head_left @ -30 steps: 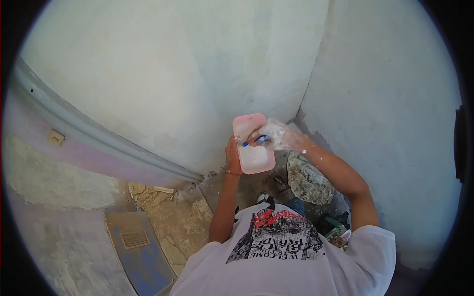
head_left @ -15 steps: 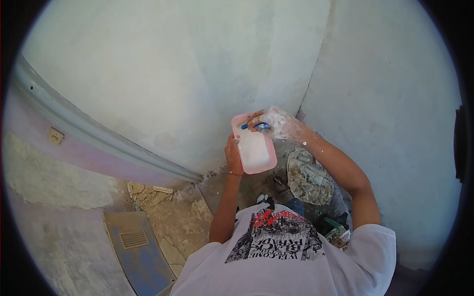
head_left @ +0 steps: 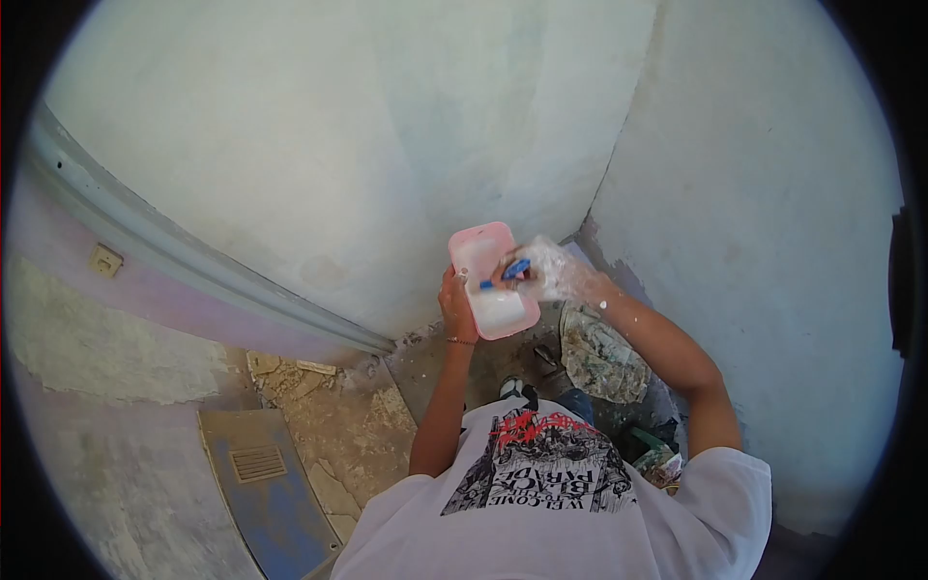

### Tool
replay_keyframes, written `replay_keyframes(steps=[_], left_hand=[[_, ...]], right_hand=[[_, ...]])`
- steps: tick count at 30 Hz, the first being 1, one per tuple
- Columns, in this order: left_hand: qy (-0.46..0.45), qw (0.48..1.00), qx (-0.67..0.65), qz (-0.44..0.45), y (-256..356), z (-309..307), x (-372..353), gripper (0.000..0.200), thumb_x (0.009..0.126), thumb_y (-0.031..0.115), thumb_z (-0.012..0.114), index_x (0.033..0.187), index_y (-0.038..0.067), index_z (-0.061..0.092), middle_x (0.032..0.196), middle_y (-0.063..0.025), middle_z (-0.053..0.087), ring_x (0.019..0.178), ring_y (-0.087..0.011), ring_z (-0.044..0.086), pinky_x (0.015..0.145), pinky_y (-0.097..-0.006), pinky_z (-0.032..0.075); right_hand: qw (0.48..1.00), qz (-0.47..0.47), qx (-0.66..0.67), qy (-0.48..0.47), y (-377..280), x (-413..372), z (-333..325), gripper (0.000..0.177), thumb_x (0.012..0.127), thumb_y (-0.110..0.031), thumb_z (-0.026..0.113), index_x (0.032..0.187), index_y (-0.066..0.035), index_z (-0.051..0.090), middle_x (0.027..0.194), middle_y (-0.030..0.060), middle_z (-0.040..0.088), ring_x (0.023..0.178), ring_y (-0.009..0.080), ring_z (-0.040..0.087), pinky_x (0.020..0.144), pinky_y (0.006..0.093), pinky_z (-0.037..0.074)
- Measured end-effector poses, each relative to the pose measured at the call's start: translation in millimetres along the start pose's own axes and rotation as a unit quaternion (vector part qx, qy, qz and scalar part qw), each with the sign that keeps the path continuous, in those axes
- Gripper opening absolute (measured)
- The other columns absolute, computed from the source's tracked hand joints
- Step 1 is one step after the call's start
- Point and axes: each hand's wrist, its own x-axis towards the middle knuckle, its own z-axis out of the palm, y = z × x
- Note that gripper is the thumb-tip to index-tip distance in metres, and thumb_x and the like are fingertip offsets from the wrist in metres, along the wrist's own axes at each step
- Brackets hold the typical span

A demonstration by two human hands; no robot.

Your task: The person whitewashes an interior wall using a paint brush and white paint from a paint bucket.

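Note:
My left hand point(head_left: 454, 302) grips the left edge of a pink tray point(head_left: 468, 244), held up in front of my body near the wall. White paint point(head_left: 500, 310) coats the inside of the tray. Wrapped in clear plastic, my right hand point(head_left: 546, 268) is closed round a blue-handled tool point(head_left: 515, 269) over the tray's middle. The fingers hide much of the tool, and I cannot tell its exact kind. White specks dot my right wrist and forearm.
A pale wall point(head_left: 425, 116) meets another wall point(head_left: 754, 193) at a corner close ahead. Below lie a stained, crumpled sack point(head_left: 604, 356) and rubble point(head_left: 290, 377) on the dirty floor. A blue-grey panel point(head_left: 266, 503) stands at lower left, under a wall socket point(head_left: 105, 260).
My right hand has moved the blue-handled tool down the tray, from its far end towards the middle. The left hand keeps its hold on the tray.

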Motion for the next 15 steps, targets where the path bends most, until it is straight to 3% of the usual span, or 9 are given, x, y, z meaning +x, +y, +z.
replay_keyframes(steps=[2, 3, 5, 6, 9, 11, 13, 15], left_hand=[[-0.013, 1.000, -0.021, -0.018, 2.7, 7.5, -5.4, 0.042, 0.102, 0.022, 0.049, 0.133, -0.005, 0.056, 0.115, -0.0122, 0.066, 0.103, -0.0201, 0.067, 0.090, -0.0356, 0.056], [-0.015, 1.000, -0.021, -0.011, 3.7, 12.3, -5.6, 0.042, 0.102, 0.024, 0.049, 0.133, -0.004, 0.055, 0.115, -0.0120, 0.066, 0.103, -0.0206, 0.067, 0.089, -0.0358, 0.057], [-0.022, 0.999, -0.023, -0.003, 2.6, 17.7, -4.9, 0.043, 0.101, 0.026, 0.050, 0.133, -0.003, 0.055, 0.116, -0.0119, 0.066, 0.102, -0.0211, 0.067, 0.089, -0.0361, 0.057], [-0.021, 0.998, -0.063, -0.010, 0.3, 17.8, -2.4, 0.044, 0.101, 0.028, 0.050, 0.134, -0.002, 0.055, 0.116, -0.0120, 0.065, 0.102, -0.0216, 0.068, 0.089, -0.0363, 0.057], [-0.011, 0.993, -0.116, -0.026, -1.6, 10.3, 5.3, 0.047, 0.100, 0.032, 0.050, 0.134, -0.001, 0.053, 0.118, -0.0128, 0.065, 0.103, -0.0232, 0.067, 0.090, -0.0372, 0.057], [0.004, 0.992, -0.123, -0.035, -3.7, 2.0, 4.9, 0.048, 0.100, 0.034, 0.050, 0.134, -0.001, 0.053, 0.119, -0.0136, 0.064, 0.105, -0.0243, 0.067, 0.092, -0.0380, 0.056], [0.034, 0.992, -0.118, -0.035, -1.2, -2.9, 6.1, 0.050, 0.101, 0.025, 0.049, 0.138, -0.007, 0.051, 0.124, -0.0164, 0.063, 0.111, -0.0245, 0.064, 0.096, -0.0371, 0.053], [0.033, 0.994, -0.100, -0.021, 5.2, -3.7, 3.7, 0.050, 0.101, 0.025, 0.049, 0.139, -0.008, 0.051, 0.125, -0.0168, 0.063, 0.112, -0.0246, 0.064, 0.097, -0.0376, 0.052]], right_hand=[[0.992, -0.019, 0.004, 0.122, 7.1, 10.2, -8.9, 0.017, 0.078, -0.004, 0.071, 0.094, -0.008, 0.076, 0.091, 0.0123, 0.075, 0.074, 0.0319, 0.070, 0.071, 0.0381, 0.058], [0.992, -0.018, 0.004, 0.124, 12.6, 16.8, -11.3, 0.017, 0.078, -0.004, 0.071, 0.094, -0.008, 0.076, 0.091, 0.0123, 0.075, 0.074, 0.0319, 0.070, 0.071, 0.0381, 0.058], [0.972, -0.140, -0.075, 0.171, 24.8, 26.3, -10.7, 0.020, 0.082, -0.002, 0.074, 0.102, -0.004, 0.075, 0.100, 0.0135, 0.076, 0.082, 0.0323, 0.073, 0.079, 0.0385, 0.060], [0.972, -0.139, -0.078, 0.173, 26.8, 25.1, -6.5, 0.020, 0.082, -0.002, 0.074, 0.102, -0.004, 0.075, 0.100, 0.0135, 0.076, 0.082, 0.0323, 0.073, 0.079, 0.0385, 0.060], [0.984, -0.094, -0.108, 0.102, 26.4, 14.2, 13.5, 0.021, 0.082, 0.000, 0.072, 0.102, -0.005, 0.075, 0.102, 0.0118, 0.076, 0.087, 0.0324, 0.073, 0.080, 0.0392, 0.060], [0.994, -0.095, -0.037, 0.049, 25.4, 6.4, 30.1, 0.020, 0.081, 0.000, 0.072, 0.099, -0.006, 0.074, 0.100, 0.0103, 0.076, 0.090, 0.0324, 0.073, 0.080, 0.0400, 0.060], [0.993, -0.111, -0.038, 0.035, 19.0, 0.4, 38.8, 0.017, 0.080, 0.000, 0.073, 0.096, -0.006, 0.074, 0.097, 0.0090, 0.076, 0.088, 0.0327, 0.072, 0.079, 0.0397, 0.060], [0.989, -0.145, -0.016, 0.005, 10.4, -6.1, 36.8, 0.024, 0.074, 0.004, 0.063, 0.092, -0.007, 0.073, 0.088, 0.0134, 0.072, 0.082, 0.0363, 0.069, 0.075, 0.0411, 0.057]])
